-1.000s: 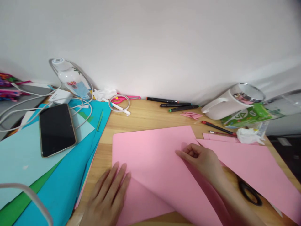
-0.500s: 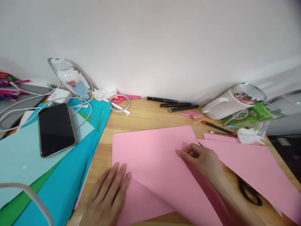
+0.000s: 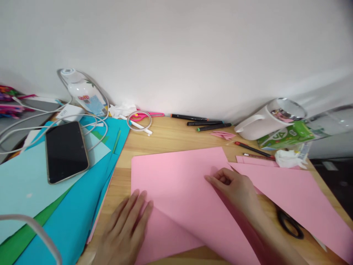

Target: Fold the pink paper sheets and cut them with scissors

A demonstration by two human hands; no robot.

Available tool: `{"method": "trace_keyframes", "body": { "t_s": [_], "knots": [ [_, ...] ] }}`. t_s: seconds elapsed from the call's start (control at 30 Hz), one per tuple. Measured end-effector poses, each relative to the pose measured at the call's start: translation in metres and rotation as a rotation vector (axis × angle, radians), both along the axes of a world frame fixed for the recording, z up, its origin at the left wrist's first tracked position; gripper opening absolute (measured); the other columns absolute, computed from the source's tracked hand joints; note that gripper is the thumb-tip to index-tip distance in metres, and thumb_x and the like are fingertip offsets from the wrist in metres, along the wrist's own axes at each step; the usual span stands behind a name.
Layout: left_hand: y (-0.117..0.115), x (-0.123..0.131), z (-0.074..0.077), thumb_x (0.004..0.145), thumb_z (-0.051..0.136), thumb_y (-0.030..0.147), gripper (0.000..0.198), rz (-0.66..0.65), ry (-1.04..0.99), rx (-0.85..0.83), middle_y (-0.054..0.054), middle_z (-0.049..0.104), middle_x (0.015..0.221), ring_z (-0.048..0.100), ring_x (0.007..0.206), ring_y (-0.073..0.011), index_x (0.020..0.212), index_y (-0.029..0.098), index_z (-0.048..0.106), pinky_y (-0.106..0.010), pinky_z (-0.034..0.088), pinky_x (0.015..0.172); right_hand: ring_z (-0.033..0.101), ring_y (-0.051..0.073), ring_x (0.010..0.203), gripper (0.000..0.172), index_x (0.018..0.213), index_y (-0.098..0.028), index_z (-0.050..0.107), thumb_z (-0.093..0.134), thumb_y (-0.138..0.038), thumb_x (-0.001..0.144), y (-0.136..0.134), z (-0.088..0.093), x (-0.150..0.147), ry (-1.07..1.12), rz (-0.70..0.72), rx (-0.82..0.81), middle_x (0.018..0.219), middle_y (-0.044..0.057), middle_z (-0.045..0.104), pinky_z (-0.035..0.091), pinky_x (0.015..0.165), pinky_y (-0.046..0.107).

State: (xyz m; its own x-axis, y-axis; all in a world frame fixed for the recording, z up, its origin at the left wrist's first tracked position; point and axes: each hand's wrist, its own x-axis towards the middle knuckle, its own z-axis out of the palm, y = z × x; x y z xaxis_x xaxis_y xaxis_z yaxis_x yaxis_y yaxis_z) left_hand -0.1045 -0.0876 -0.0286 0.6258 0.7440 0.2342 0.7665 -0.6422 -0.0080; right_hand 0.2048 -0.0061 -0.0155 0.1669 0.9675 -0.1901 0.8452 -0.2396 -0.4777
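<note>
I see no real change over the last second: left hand [image 3: 125, 228] flat and open on the pink sheet [image 3: 179, 176] mid-desk [image 3: 165, 138], right hand [image 3: 234, 187] curled on its folded flap (pinching or not, can't tell), so the fold looks merely held.

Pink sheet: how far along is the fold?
Done: the pink sheet is already doubled over on a diagonal, the upper layer's edge running down from the left hand. In hand: the left hand rests flat at the sheet's left edge; the right hand presses curled fingers on its right side. Left: probably sharpening the crease; the scissors lie untouched.
</note>
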Motion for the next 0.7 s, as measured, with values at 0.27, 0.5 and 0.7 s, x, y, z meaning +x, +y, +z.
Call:
{"method": "trace_keyframes", "body": {
  "t_s": [0.27,0.5,0.7],
  "knots": [
    [0.006,0.008,0.001,0.092,0.035,0.014,0.034,0.058,-0.070,0.118,-0.015,0.060,0.124,0.052,0.119,-0.0253,0.117,0.006,0.058,-0.037,0.034,0.104,0.050,0.015,0.049,0.042,0.053,-0.021,0.052,0.058,-0.058,0.071,0.006,0.002,0.003,-0.047,0.049,-0.027,0.049,-0.002,0.054,0.031,0.048,0.025],
    [0.017,0.018,0.008,0.091,0.046,0.018,0.023,0.074,-0.117,0.175,-0.010,0.072,0.090,0.066,0.090,-0.0229,0.089,0.009,0.067,-0.045,0.044,0.096,0.052,0.015,0.052,0.040,0.054,-0.021,0.052,0.058,-0.056,0.072,0.009,0.004,0.004,-0.049,0.090,-0.053,0.051,-0.002,0.057,0.031,0.050,0.024],
    [0.006,0.034,-0.002,0.093,0.040,0.020,0.034,0.121,0.030,0.357,-0.025,0.067,0.100,0.063,0.101,-0.0307,0.093,-0.004,0.065,-0.044,0.048,0.092,0.055,0.016,0.053,0.037,0.054,-0.021,0.054,0.057,-0.053,0.073,0.010,0.005,0.006,-0.047,0.119,-0.033,0.053,0.000,0.059,0.030,0.049,0.024]
  ]
}}
